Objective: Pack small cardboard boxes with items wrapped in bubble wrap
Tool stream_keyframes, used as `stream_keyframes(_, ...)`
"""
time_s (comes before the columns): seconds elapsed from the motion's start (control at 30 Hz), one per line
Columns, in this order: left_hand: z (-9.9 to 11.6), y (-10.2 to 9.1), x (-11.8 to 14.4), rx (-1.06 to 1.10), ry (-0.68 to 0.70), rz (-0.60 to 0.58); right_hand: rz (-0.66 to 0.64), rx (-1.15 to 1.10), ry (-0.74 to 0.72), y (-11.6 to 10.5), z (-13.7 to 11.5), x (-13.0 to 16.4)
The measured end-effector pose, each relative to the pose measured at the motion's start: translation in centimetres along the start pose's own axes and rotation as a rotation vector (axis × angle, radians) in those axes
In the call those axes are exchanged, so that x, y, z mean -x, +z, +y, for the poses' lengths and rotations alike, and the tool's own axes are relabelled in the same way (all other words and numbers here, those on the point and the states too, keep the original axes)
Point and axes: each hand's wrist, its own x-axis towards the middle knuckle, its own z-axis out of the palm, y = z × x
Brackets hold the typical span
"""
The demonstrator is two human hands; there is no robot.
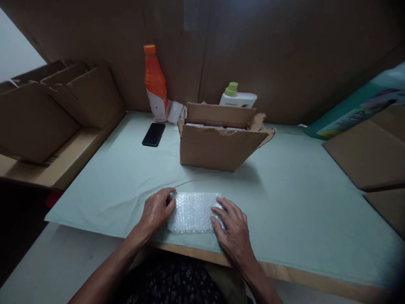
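A flat rectangular piece of clear bubble wrap [193,212] lies on the table close to its front edge. My left hand [157,210] rests at the wrap's left edge, its thumb and forefinger apart and touching the side. What its other fingers do is hidden beneath the hand. Over the right edge, my right hand [232,228] lies with fingers spread on the wrap's surface. Just beyond the wrap stands a cardboard box [218,147] with raised flaps; pale items show slightly inside it.
A black phone [153,134] lies beyond my left hand. An orange bottle [155,84] and a white bottle with a green cap [238,99] stand at the back. Cardboard boxes [95,95] flank the left. A large teal bottle [351,105] leans at right, beside more cardboard [370,152].
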Motion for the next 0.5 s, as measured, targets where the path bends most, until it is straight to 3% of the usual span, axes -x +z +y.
stream_keyframes(0.2, -0.6, 0.5, 0.3, -0.110, 0.098, 0.121, -0.020, 0.032, -0.003, -0.4, -0.2, 0.2)
stream_keyframes(0.33, 0.1, 0.7, 1.7, -0.215, 0.457, 0.292, -0.020, 0.050, -0.040, -0.9, -1.6, -0.5)
stream_keyframes(0.4, 0.4, 1.0, 2.0, -0.232, 0.593, 0.232, -0.068, 0.034, -0.098, -1.1, -2.3, -1.1)
stream_keyframes(0.5, 0.3, 1.5, 1.7, -0.221, 0.606, 0.094, -0.208, -0.002, -0.166, -1.1, -2.5, -1.7)
